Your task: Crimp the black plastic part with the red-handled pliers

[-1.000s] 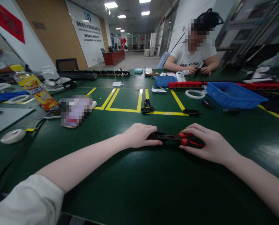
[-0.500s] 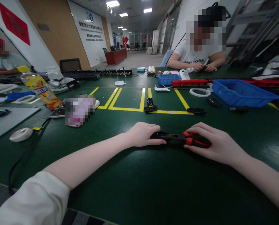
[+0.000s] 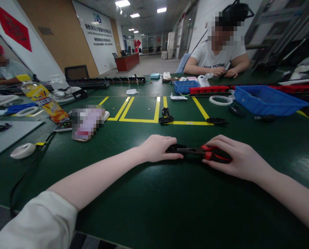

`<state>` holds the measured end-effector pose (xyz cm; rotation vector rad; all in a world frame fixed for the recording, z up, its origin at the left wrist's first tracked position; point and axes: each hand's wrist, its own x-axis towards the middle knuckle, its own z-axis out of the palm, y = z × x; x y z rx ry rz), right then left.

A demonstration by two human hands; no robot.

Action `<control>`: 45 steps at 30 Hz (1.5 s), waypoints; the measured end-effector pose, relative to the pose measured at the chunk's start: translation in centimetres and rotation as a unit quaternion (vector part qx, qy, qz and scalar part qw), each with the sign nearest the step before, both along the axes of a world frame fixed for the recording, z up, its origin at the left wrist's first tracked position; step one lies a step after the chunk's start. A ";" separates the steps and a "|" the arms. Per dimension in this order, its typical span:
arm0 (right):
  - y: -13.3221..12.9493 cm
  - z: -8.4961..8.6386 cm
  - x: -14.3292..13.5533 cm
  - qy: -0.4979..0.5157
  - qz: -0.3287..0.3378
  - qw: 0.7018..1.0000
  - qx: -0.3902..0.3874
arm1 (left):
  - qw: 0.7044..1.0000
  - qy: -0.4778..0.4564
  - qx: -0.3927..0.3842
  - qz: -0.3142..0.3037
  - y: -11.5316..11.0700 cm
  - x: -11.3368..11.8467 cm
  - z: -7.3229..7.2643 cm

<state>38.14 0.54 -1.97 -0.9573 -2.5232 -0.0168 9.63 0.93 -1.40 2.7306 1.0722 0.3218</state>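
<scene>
Between the near edge of the green bench [image 3: 149, 200] and its yellow tape [image 3: 141, 121], the left hand [image 3: 159, 148] grips a black part [image 3: 173, 148] and the right hand [image 3: 239, 157] holds red-handled pliers [image 3: 198, 151], their nose at that part. Toward the left edge a bottle [image 3: 47, 102] stands near a phone [image 3: 87, 125], toward the right lies a blue bin [image 3: 268, 107], and a person [image 3: 219, 57] sits at the far edge.
</scene>
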 end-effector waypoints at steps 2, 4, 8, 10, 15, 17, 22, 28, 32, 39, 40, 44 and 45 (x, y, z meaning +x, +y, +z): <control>0.0 0.0 -0.1 0.002 -0.001 1.000 0.000 | 1.000 0.000 0.002 0.001 0.0 0.0 0.0; 0.0 0.1 -0.2 0.003 -0.002 1.000 -0.001 | 1.000 -0.004 0.002 -0.001 0.0 0.0 0.1; 0.0 0.1 -0.3 0.003 -0.002 1.000 0.001 | 1.000 -0.011 0.006 -0.002 0.1 0.0 0.0; 0.0 0.1 -0.3 0.002 -0.001 1.000 0.004 | 1.000 -0.004 0.009 0.004 0.1 0.0 -0.1; 0.3 0.2 0.0 -0.007 0.009 1.000 0.003 | 1.000 0.004 0.009 0.005 0.0 0.0 -0.1; 0.4 0.3 0.2 -0.013 0.013 1.000 0.000 | 1.000 0.004 0.010 0.004 0.0 0.0 -0.1; 0.6 0.2 0.5 -0.027 0.014 1.000 0.005 | 1.000 0.004 0.007 0.004 0.0 0.1 -0.2; 0.5 0.0 0.6 -0.016 0.015 1.000 0.011 | 1.000 -0.001 0.006 0.001 0.1 0.1 -0.2; 0.3 0.2 0.6 -0.011 0.010 1.000 0.010 | 1.000 -0.009 0.001 -0.003 0.0 0.0 -0.2; -0.2 0.4 0.1 -0.005 0.003 1.000 0.002 | 1.000 -0.004 0.006 0.004 0.0 0.1 -0.2; -0.2 0.4 0.0 -0.004 0.003 1.000 0.004 | 1.000 -0.002 0.008 0.005 0.0 0.1 -0.2; -0.3 0.5 -0.1 -0.005 0.006 1.000 0.009 | 1.000 -0.002 0.008 0.007 0.0 0.1 -0.2; -0.3 0.5 -0.1 -0.005 0.007 1.000 0.013 | 1.000 -0.005 0.008 0.007 0.0 0.1 -0.2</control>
